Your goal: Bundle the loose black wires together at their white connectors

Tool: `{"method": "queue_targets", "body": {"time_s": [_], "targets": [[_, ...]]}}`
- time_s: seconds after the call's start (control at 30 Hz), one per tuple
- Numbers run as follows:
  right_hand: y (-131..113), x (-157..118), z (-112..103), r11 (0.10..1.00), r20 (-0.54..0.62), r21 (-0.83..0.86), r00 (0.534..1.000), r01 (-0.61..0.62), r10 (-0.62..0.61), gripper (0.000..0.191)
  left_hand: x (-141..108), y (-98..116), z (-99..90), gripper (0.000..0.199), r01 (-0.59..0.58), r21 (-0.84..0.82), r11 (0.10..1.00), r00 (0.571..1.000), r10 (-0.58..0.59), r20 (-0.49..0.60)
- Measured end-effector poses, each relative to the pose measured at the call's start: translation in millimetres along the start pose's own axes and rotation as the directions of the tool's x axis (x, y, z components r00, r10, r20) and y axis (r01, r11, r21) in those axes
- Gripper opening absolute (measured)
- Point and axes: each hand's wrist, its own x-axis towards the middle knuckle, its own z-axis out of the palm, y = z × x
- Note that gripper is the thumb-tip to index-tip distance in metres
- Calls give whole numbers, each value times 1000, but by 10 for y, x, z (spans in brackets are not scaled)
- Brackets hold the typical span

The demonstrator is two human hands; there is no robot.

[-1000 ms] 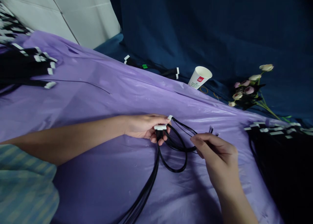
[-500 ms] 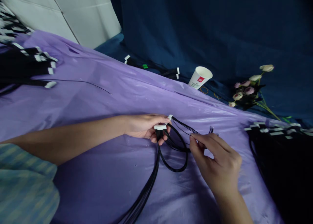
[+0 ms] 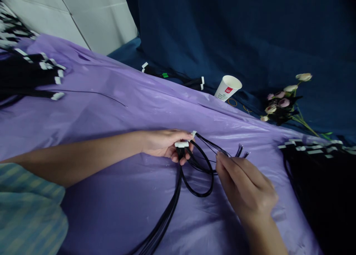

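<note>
The left hand [image 3: 167, 145] and right hand [image 3: 244, 188] face each other above a glossy purple plastic sheet [image 3: 111, 210], black wiring between them. At far left lie black wire bundles with white plastic ends [image 3: 27, 73], those ends mostly facing one way, probably for order; one loose black strand [image 3: 91, 92] trails beside them. The left hand is curled around a wide white plastic connector [image 3: 181, 144] and, under its thumb, a narrow white plastic connector [image 3: 193, 134], likely to steady the wires for the other hand. From these, black wires [image 3: 174, 201] run toward the near edge, and others curve into a loop between the hands. Farther back lie short white-ended black cables [image 3: 180, 78]. The right hand is nearly closed, thumb and forefinger appearing to pinch a thin black wire [image 3: 210, 148], a fine grip that suits so slight a thing. Behind are a white paper cup [image 3: 229, 86] and cream and pink flowers [image 3: 283, 102], set back perhaps for elbow room. At far right, a black wire pile with white ends [image 3: 319, 195] is similarly aligned.
</note>
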Motion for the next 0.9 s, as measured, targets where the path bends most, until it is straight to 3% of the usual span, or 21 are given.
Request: {"method": "queue_targets", "body": {"time_s": [0.27, 0.5, 0.63, 0.9], "targets": [[3, -40, 19, 999, 34, 22, 999, -36, 35, 24, -14, 9, 8, 30, 20, 26, 999, 1000, -20, 14], [-48, -11, 109, 956, 135, 176, 968, -234, 212, 13, -84, 81, 43, 29, 62, 102, 993, 996, -68, 56], [-57, -30, 160, 958, 134, 184, 971, -222, 199, 14, -92, 77, 57, 27, 52, 110, 993, 995, -62, 82], [-77, -43, 234, 978, 20, 141, 988, -154, 153, 18, -84, 63, 36, 28, 53, 113, 992, 988, -69, 140]]}}
